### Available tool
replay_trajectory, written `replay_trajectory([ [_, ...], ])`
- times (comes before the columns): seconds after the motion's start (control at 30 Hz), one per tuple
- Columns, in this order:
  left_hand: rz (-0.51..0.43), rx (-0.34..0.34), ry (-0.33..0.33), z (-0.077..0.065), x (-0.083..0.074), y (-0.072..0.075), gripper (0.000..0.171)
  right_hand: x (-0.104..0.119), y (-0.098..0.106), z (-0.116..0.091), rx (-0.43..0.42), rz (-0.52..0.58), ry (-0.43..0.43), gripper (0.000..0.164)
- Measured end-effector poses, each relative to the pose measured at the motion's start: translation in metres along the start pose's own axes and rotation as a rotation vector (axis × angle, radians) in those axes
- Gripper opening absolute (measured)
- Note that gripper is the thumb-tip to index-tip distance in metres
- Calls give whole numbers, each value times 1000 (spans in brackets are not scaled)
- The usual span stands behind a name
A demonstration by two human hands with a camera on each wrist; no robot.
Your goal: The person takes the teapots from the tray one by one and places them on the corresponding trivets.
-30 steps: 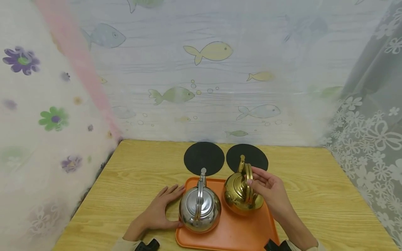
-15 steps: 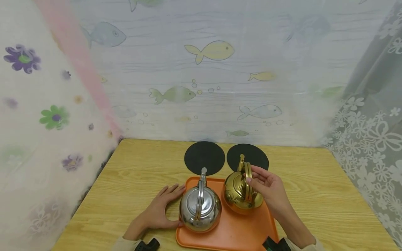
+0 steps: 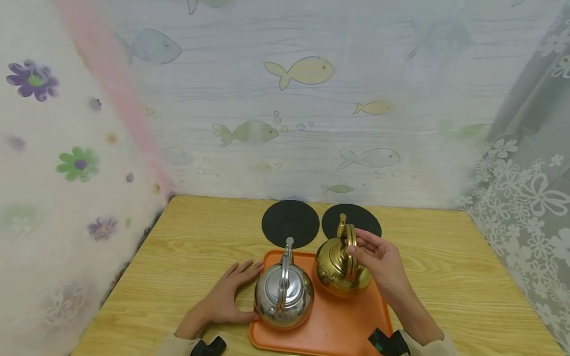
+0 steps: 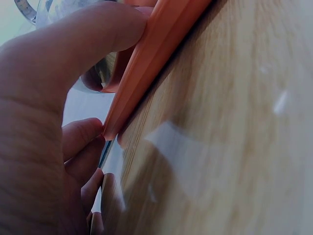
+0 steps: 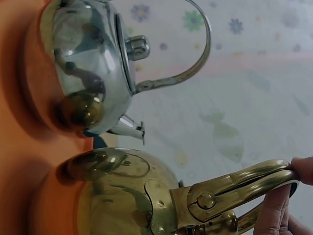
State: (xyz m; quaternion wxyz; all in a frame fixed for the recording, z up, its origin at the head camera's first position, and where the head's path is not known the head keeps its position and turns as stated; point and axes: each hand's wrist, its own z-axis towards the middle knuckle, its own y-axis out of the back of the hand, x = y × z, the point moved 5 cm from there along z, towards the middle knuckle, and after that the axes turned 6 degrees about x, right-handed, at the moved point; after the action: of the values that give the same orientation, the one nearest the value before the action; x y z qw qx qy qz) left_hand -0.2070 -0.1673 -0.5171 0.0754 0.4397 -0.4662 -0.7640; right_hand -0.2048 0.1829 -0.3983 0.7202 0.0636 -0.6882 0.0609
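A gold teapot [image 3: 336, 264] is over the right part of an orange tray [image 3: 329, 329]. My right hand [image 3: 383, 259] grips its arched handle [image 5: 244, 183] between thumb and fingers. Left of it a silver teapot [image 3: 285, 296] stands on the tray, its spout pointing toward the back. My left hand [image 3: 224, 296] rests at the tray's left edge, fingers spread and thumb touching the rim. In the left wrist view the thumb [image 4: 112, 27] lies over the tray's rim beside the silver teapot's base. Whether the gold teapot's base touches the tray is hard to tell.
Two round black mats, a left one [image 3: 290, 223] and a right one [image 3: 367, 222], lie behind the tray on the wooden table [image 3: 200, 237]. The gold spout overlaps the right mat in view. A fish-patterned curtain [image 3: 303, 123] hangs behind the table.
The gold teapot has shifted slightly toward the back in my right hand. My left hand and the silver teapot have stayed in place.
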Motion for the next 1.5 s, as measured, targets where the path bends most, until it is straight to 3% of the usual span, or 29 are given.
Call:
replay_trajectory([
  [0.97, 6, 0, 3, 1, 2, -1, 101, 1, 10, 14, -48, 5, 11, 51],
  [1.5, 6, 0, 2, 1, 2, 0, 100, 0, 11, 20, -26, -8, 9, 51],
])
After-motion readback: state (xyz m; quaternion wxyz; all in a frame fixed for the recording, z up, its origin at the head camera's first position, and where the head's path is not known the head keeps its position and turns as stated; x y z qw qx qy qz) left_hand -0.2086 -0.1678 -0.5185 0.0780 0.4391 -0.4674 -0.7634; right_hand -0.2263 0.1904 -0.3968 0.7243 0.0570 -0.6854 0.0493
